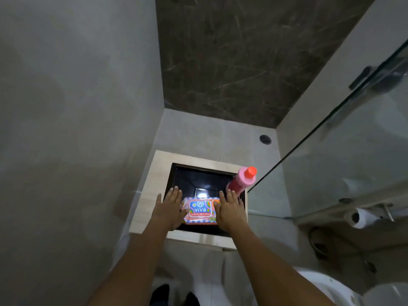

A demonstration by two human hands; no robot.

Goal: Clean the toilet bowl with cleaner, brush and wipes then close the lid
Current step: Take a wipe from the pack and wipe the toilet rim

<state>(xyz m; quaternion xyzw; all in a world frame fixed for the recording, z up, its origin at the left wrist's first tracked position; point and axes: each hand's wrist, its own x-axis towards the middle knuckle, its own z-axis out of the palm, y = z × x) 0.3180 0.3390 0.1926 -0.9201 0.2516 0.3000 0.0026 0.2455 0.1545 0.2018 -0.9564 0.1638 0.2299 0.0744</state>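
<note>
Now two flat hands, left (169,207) and right (229,209), flank one wipes pack (199,210), fingers straight, beside one cleaner bottle (241,181).

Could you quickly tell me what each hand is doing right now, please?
Left hand: open, straight fingers flat against the left end of the wipes pack.
Right hand: open, straight fingers against the pack's right end, beside the pink cleaner bottle.

Both bare arms reach forward, toward 12 o'clock, almost parallel with a gap between them. The left hand (169,206) lies palm down, its fingers straight and close together, the thumb spread out toward 9 o'clock. The right hand (230,208) is in the same flat pose, fingers straight and pointing to 12 o'clock. No finger is curled on either hand.
</note>
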